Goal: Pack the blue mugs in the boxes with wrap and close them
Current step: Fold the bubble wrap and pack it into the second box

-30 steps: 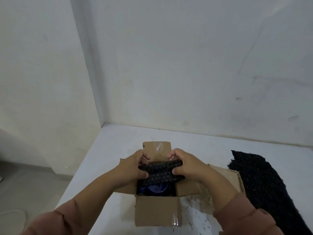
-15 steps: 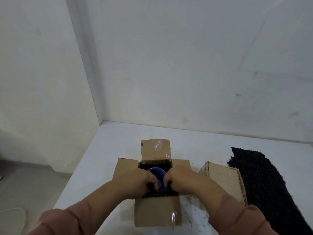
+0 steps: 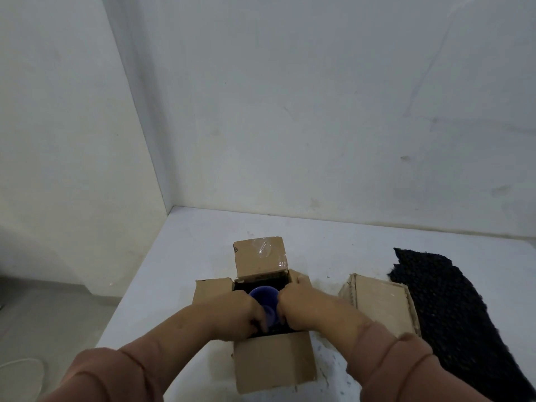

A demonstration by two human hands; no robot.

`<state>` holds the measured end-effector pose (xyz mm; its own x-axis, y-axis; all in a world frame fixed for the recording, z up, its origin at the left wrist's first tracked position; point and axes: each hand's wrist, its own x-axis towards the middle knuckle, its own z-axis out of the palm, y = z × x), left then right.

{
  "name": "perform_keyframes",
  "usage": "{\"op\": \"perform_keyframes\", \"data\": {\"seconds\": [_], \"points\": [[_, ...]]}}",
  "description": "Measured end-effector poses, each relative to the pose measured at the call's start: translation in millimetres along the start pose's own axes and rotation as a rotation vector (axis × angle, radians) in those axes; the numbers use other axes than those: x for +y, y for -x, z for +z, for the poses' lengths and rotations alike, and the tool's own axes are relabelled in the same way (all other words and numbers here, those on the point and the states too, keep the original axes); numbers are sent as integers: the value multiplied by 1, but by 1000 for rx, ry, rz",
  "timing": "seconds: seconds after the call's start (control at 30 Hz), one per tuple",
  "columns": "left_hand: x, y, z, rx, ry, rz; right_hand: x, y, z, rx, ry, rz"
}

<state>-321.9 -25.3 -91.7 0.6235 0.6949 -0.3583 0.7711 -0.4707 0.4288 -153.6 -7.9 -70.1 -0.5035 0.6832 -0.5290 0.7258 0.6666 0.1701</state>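
Fingers (image 3: 257, 322) of your left hand (image 3: 232, 311) and right hand (image 3: 304, 303) curl onto black wrap (image 3: 277, 329) around the blue mug (image 3: 262, 295); it is likely fragile, so grip its padded body.

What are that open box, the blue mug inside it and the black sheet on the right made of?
Box: brown cardboard, matte, with creased flaps and a strip of shiny clear tape. Mug: smooth blue, probably glazed ceramic, though plastic is possible. Sheet: black with a bumpy dotted texture, likely bubble wrap.

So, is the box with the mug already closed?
No, the box flaps stand open and the blue mug shows between the left hand and right hand.
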Motion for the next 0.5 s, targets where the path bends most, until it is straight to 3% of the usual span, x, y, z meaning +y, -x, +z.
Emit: {"op": "perform_keyframes", "data": {"seconds": [0.27, 0.5], "points": [[-2, -4, 12, 130, -139, 11, 5, 0, 9, 51, -20, -36], [-3, -10, 16, 77, -224, -17, 7, 1, 16, 53, -25, -44]]}}
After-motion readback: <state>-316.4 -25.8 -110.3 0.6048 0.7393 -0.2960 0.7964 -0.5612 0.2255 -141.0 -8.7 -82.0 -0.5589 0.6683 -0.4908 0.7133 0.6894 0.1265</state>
